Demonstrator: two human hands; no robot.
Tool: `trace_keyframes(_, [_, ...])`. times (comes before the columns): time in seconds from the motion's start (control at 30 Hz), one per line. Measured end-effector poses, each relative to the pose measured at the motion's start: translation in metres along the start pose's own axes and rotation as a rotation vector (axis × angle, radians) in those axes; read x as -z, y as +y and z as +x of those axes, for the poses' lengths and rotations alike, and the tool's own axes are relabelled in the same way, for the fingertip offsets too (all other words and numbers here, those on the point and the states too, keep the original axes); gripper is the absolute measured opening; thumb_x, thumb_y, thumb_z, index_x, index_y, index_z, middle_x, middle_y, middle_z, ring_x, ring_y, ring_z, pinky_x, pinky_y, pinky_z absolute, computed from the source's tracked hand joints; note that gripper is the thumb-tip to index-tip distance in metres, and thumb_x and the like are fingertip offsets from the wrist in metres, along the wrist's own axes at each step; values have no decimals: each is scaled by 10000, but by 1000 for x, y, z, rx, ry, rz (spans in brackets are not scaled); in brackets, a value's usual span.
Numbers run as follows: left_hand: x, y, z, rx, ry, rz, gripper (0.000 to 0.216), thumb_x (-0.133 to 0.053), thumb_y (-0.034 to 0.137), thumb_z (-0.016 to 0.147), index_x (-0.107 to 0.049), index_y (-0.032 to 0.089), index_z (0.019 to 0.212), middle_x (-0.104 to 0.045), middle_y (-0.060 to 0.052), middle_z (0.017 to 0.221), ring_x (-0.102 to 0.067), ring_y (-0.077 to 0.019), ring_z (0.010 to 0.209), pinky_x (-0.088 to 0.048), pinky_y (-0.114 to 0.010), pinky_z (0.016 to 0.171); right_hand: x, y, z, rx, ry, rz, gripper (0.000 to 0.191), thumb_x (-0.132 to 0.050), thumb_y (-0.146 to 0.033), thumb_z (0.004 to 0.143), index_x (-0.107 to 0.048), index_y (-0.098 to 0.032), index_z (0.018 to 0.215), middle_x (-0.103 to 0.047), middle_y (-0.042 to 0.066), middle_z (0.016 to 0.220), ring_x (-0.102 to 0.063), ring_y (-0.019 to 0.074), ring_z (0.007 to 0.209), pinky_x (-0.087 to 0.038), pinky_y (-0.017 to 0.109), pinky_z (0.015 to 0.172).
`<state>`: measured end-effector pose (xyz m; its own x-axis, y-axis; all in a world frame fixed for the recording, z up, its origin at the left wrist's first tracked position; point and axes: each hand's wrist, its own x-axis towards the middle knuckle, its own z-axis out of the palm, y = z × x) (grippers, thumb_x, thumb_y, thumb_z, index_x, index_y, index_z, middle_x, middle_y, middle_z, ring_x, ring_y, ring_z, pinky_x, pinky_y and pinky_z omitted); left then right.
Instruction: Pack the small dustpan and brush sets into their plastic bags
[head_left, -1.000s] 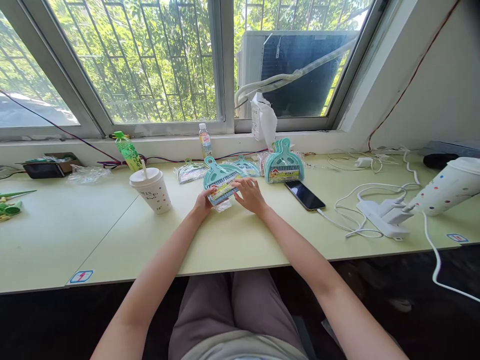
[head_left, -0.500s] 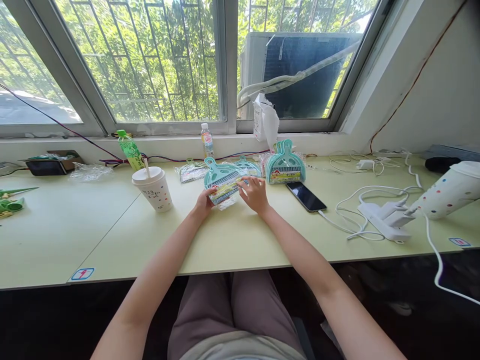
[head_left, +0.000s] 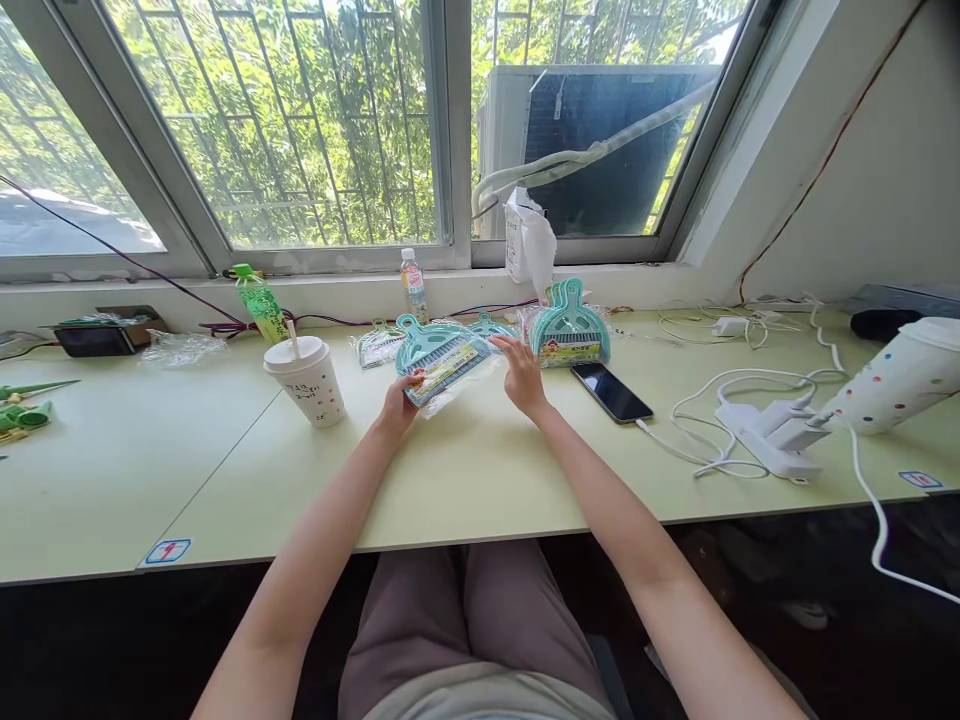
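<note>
My left hand [head_left: 400, 402] is closed around the lower left corner of a mini dustpan and brush set [head_left: 439, 360], mint green, in a clear plastic bag with a yellow label. The set is tilted above the table, and a loose flap of the bag [head_left: 469, 385] spreads to the right. At that flap's right end is my right hand [head_left: 523, 378], fingers stretched out to the left. Whether its fingertips touch the film I cannot tell. Behind, several similar dustpan sets [head_left: 574, 325] stand bunched together, and another wrapped set [head_left: 379, 345] lies to the left.
A white cup with a straw [head_left: 307, 380] stands to the left, near a green bottle [head_left: 260, 303]. Toward the right are a phone [head_left: 611, 392] on a cable, a power strip [head_left: 772, 440] and a tilted dotted cup [head_left: 904, 380]. A clear bottle [head_left: 413, 285] is by the window.
My right hand has moved right, off the label, and its fingers have straightened. My left hand and the set have shifted slightly left. The bag's flap now spreads out to the right.
</note>
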<state>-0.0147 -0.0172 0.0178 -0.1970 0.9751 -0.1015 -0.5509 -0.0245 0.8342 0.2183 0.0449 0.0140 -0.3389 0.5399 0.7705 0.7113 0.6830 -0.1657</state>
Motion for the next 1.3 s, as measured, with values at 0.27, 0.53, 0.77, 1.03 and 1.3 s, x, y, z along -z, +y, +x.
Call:
trace_keyframes(0.27, [6, 4, 4, 94, -19, 54, 421, -549, 101, 715, -563, 93, 1135, -721, -114, 865, -715, -239, 753, -600, -285, 580, -10, 6, 3, -71, -9, 474, 206, -560, -291, 907, -728, -285, 1028, -623, 49, 1217, -578, 226, 1122, -449, 417, 974])
trace_keyframes(0.53, [12, 2, 2, 292, -250, 240, 430, -593, 96, 756, -544, 55, 1181, -711, -165, 854, -708, -254, 616, -573, -296, 512, -18, 6, 0, -153, 72, 505, 144, -646, -337, 857, -768, -262, 839, -662, 70, 1130, -593, 240, 1089, -449, 442, 972])
trace_keyframes(0.77, [12, -1, -1, 175, -425, 374, 424, -619, 184, 766, -574, 118, 1183, -713, -169, 977, -696, -231, 588, -557, -289, 516, -26, 7, -4, -377, 64, 722, 328, -701, -379, 781, -695, -257, 1085, -567, 104, 1277, -562, 243, 1149, -504, 403, 915])
trace_keyframes(1.03, [7, -4, -3, 166, -454, 349, 476, -597, 486, 825, -567, 183, 1192, -689, -178, 1079, -709, -236, 688, -557, -272, 490, -34, 13, -6, -899, -205, 1193, 405, -735, -257, 684, -643, -172, 1068, -682, 86, 992, -651, 182, 780, -543, 285, 641])
trace_keyframes(1.3, [0, -7, -12, -34, -370, 576, 866, -797, 343, 685, -355, 233, 1422, -587, -197, 1267, -707, -236, 818, -577, -259, 557, -38, 20, -7, -973, -95, 1121, 497, -768, -260, 641, -609, -177, 1105, -687, 55, 932, -637, 143, 693, -506, 243, 570])
